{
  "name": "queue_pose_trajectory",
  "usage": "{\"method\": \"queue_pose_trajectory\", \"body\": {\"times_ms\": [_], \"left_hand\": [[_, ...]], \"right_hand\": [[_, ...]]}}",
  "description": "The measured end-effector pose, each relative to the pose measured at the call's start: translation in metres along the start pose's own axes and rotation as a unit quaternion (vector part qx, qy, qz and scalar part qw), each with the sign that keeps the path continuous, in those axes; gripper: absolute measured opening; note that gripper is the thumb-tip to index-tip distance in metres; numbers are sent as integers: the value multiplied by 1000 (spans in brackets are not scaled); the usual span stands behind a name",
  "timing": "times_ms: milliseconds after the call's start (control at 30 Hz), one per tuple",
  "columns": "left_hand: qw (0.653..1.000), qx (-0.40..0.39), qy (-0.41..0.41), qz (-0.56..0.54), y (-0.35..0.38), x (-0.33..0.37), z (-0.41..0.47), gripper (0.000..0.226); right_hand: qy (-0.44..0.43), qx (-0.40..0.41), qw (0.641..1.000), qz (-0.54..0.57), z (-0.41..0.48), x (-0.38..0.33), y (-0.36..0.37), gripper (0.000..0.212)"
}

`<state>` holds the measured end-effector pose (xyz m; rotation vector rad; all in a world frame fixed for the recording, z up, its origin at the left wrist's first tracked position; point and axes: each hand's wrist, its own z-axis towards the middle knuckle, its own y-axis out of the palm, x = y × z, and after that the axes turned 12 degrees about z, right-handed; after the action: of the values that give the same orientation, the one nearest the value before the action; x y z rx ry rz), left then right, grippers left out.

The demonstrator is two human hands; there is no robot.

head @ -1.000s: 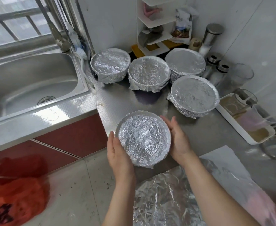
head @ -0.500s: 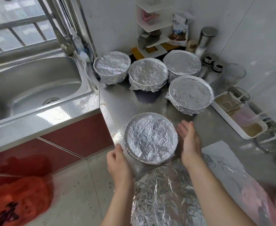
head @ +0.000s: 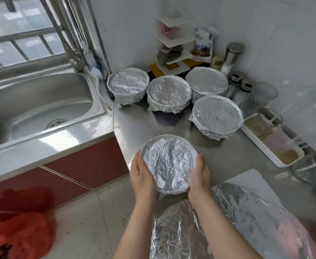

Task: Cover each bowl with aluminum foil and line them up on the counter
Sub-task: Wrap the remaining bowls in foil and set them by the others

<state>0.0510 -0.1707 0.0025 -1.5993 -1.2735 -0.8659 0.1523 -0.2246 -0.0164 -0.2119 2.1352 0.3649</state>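
Fingers (head: 138, 157) of both hands curve round the near bowl (head: 169, 163), one hand on each side. The left hand (head: 142, 174) holds its left side and the right hand (head: 200, 173) holds its right side. Crinkly foil (head: 164, 171) covers the top of this bowl. It is at the front corner of the bench (head: 228, 156), but I cannot tell if it sits on the bench or hangs just above it. At the back of the bench stand four more bowls (head: 169, 92) with foil on top, close together. A loose foil sheet (head: 247, 208) lies on the bench near the right arm. A sink (head: 41, 109) is on the left and a white tray (head: 262, 146) on the right.
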Motion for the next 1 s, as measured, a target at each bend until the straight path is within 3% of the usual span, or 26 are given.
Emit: {"method": "queue_pose_trajectory", "body": {"times_ms": [167, 300, 400, 533, 667, 867, 1000], "left_hand": [[999, 33, 2, -3, -6, 19, 46, 37], [999, 34, 7, 25, -7, 39, 93, 38], [996, 36, 4, 81, -10, 53, 121, 42], [972, 86, 11, 217, -29, 41, 127, 48], [989, 17, -23, 144, -26, 24, 119, 67], [996, 55, -2, 67, -20, 27, 140, 74], [997, 70, 12, 36, -21, 27, 143, 65]], "right_hand": [[15, -52, 999, 5, 14, -5, 48, 47], [-3, -107, 993, -57, 31, -16, 88, 50], [-7, -143, 983, -117, 42, -28, 110, 54], [-53, -124, 970, -202, 50, -38, 104, 45], [-51, -126, 976, -168, 40, -21, 108, 47], [-75, -142, 982, -102, 42, -18, 136, 49], [-82, -145, 982, -92, 45, -14, 138, 43]]}}
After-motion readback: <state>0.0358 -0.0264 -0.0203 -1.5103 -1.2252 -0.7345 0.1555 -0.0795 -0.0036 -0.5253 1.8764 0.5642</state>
